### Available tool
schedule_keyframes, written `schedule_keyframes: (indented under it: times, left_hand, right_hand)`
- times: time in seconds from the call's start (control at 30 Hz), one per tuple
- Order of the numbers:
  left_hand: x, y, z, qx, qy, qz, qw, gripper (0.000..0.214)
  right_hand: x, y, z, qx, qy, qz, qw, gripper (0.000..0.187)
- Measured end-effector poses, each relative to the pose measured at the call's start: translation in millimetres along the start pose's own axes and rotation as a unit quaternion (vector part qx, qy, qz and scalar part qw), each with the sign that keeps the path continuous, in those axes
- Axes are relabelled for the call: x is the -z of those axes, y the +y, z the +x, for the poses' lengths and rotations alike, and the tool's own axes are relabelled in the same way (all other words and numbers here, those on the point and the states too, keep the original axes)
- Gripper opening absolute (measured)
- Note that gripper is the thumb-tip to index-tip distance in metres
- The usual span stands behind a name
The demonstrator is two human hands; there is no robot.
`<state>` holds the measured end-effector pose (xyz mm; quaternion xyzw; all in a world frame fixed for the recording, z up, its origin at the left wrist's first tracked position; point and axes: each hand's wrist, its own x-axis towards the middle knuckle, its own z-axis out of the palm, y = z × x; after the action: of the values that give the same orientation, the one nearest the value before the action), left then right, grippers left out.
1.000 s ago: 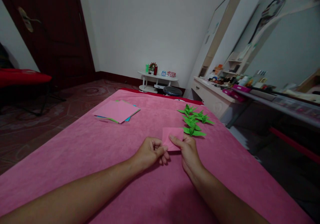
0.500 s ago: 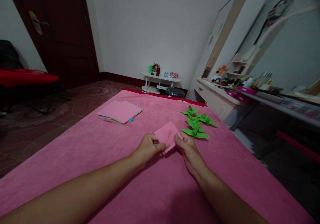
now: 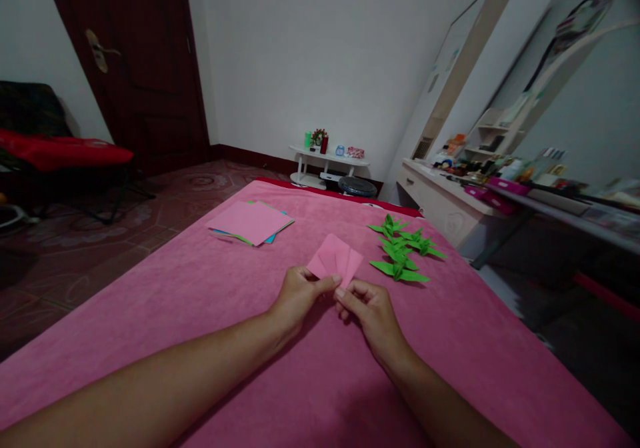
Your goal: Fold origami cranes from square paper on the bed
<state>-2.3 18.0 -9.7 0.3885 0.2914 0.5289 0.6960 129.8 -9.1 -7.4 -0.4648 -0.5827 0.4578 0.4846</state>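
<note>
A folded pink paper [image 3: 336, 261] is held just above the pink cloth surface [image 3: 210, 315], one corner pointing down toward me. My left hand [image 3: 300, 293] pinches its lower left edge with thumb and fingers closed. My right hand [image 3: 369, 308] pinches the bottom corner from the right, fingers curled. Creases show across the paper's face. Several green folded paper cranes [image 3: 403, 251] lie just right of the paper.
A stack of square coloured sheets [image 3: 251, 222], pink on top, lies at the far left of the cloth. Beyond are a small white shelf table [image 3: 327, 163], a dark door [image 3: 140, 68], a red chair [image 3: 60, 155] and a cluttered desk [image 3: 480, 188] at right.
The pink paper has been turned from lying square to standing on a corner. Both hands shifted down to pinch its lower corner. The camera has moved a little.
</note>
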Motion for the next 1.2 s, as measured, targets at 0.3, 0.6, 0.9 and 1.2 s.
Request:
schedule_keyframes:
  times: [0.3,0.6,0.9,1.2]
  left_hand:
    - [5.9,-5,3,-0.032,0.034,0.002,0.999,0.028]
    - [10.1,1,7,-0.033,0.08,0.009,0.996,0.045]
    - [-1.4,-1,-2,0.01,-0.069,0.053,0.996,0.03]
    - [8.6,-1,8,0.0,-0.061,0.177,0.982,0.026]
  right_hand:
    - [-7,2,-3,-0.007,-0.018,-0.001,1.0,0.024]
    - [-9,6,-7,-0.026,-0.008,0.021,0.999,0.024]
    - [-4,6,-4,0.005,0.046,0.022,0.999,0.023]
    - [11,11,12,0.039,0.11,0.043,0.992,0.026]
